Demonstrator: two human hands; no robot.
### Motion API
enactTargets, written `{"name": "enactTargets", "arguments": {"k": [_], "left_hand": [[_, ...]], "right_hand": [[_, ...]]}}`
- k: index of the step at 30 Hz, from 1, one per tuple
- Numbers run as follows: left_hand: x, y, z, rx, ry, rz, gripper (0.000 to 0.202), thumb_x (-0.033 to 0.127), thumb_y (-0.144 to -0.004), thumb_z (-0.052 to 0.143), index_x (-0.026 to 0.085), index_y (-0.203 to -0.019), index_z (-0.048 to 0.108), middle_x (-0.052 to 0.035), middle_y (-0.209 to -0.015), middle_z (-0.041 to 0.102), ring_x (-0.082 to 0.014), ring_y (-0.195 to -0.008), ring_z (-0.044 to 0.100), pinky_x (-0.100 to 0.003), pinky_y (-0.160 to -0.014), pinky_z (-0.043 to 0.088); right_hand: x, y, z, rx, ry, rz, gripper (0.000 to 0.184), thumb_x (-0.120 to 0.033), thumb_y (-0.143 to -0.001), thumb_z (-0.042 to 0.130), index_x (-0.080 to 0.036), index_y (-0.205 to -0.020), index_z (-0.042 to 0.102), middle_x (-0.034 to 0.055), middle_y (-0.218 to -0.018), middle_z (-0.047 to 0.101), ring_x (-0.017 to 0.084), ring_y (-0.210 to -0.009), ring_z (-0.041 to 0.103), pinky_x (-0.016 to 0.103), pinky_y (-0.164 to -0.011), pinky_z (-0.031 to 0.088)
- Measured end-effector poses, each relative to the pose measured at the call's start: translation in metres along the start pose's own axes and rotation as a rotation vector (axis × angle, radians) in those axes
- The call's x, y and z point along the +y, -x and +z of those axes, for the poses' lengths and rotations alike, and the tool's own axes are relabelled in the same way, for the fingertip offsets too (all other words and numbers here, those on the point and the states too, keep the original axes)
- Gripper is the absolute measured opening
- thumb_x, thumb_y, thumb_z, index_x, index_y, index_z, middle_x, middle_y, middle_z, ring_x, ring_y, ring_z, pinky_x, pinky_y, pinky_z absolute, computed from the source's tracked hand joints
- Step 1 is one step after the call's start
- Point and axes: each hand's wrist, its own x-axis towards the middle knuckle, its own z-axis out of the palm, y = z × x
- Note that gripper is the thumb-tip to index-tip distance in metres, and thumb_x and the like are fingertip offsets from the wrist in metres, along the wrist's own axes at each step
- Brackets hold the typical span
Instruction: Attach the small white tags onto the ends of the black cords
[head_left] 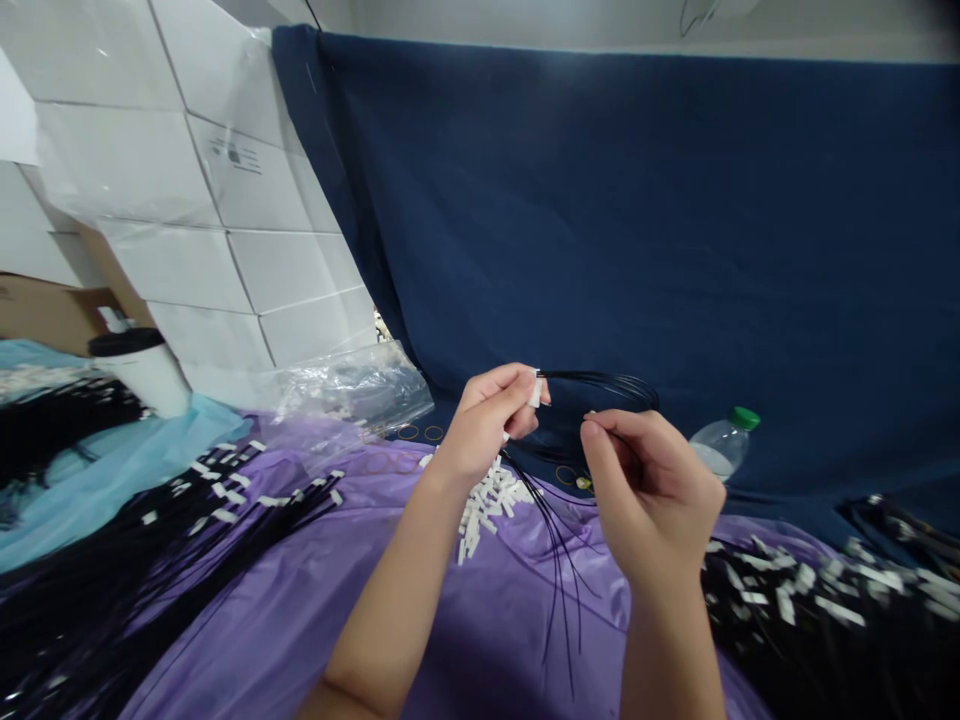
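My left hand [499, 410] is closed in a pinch on a white plastic connector [535, 390]. Several thin black wires [600, 379] run from this connector to the right and curve round behind my right hand [649, 490]. That hand is closed too, thumb against forefinger, with a black wire seemingly at the fingertips; its end is too small to make out. Below the left hand, loose black wire ends [559, 560] hang down. Under them, a pile of small white connectors [491, 500] lies on the purple cloth [525, 640].
Bundles of black wires with white connectors lie at left [217, 500] and right [810, 590]. A clear bottle with a green cap [724, 445] leans at right. At left stand a white cup with a black lid [142, 370] and stacked white boxes [247, 180]. A blue curtain [600, 220] hangs behind.
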Motion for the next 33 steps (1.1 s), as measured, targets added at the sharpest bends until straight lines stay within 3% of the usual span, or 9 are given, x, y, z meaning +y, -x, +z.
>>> {"name": "enactTargets", "arguments": {"k": [20,29,33], "left_hand": [[0.0053,0.0044,0.0015,-0.02,0.0,-0.005,0.031,0.042,-0.088,0.056,0.016,-0.071,0.059,0.0069,-0.04,0.033,-0.0049,-0.04,0.021,-0.024,-0.048,0.02],[0.007,0.0071,0.0038,0.029,-0.201,-0.011,0.029,0.042,-0.087,0.058,0.017,-0.073,0.062,0.0061,-0.046,0.033,-0.0068,-0.045,0.027,-0.024,-0.049,0.022],[0.0058,0.0066,0.0053,0.021,-0.197,-0.023,0.028,0.042,-0.087,0.058,0.017,-0.073,0.062,0.0061,-0.046,0.033,-0.0068,-0.045,0.027,-0.024,-0.05,0.024]], "right_hand": [[-0.0071,-0.0015,-0.0075,-0.094,0.058,-0.036,0.007,-0.015,-0.084,0.063,-0.019,-0.083,0.068,-0.0007,-0.069,0.061,0.01,-0.057,0.05,0.025,-0.051,0.039],[-0.0081,0.0,-0.0035,-0.031,0.138,-0.097,0.006,-0.017,-0.085,0.063,-0.021,-0.085,0.068,0.0001,-0.073,0.064,0.011,-0.059,0.056,0.025,-0.052,0.042],[-0.0091,-0.0009,-0.0013,-0.02,0.172,-0.121,0.007,-0.018,-0.086,0.063,-0.021,-0.086,0.069,-0.0013,-0.069,0.061,0.008,-0.052,0.049,0.024,-0.048,0.039]]}}
